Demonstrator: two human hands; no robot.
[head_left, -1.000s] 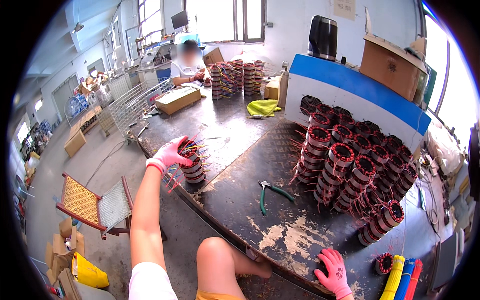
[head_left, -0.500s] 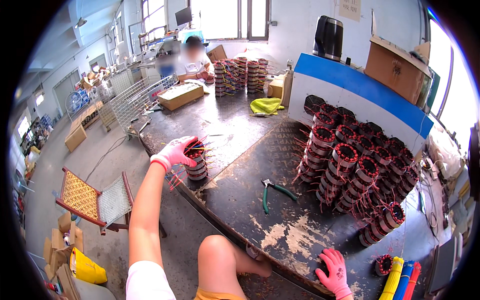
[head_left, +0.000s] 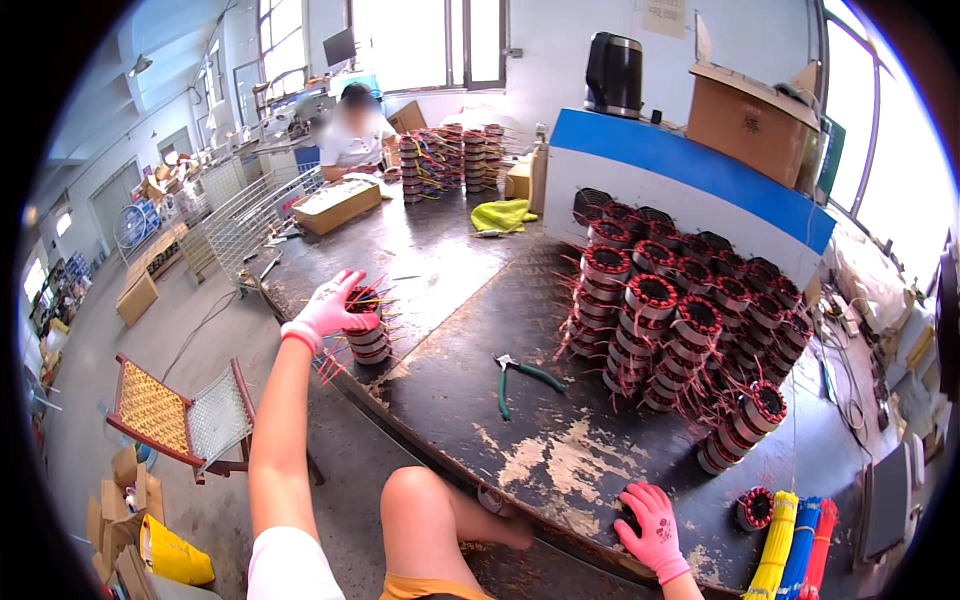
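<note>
The left hand (head_left: 330,308) curls over the top coil of a small stack (head_left: 366,326) at the table's left edge (head_left: 300,330). The right hand (head_left: 652,527) lies flat on the near edge, holding nothing. Pliers (head_left: 520,378) lie on bare tabletop between them.

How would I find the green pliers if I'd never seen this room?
Look at the long dark worktable. In its bare middle, left of the big heap of red wound coils, lie the pliers. They are the only flat tool with green handles.
</note>
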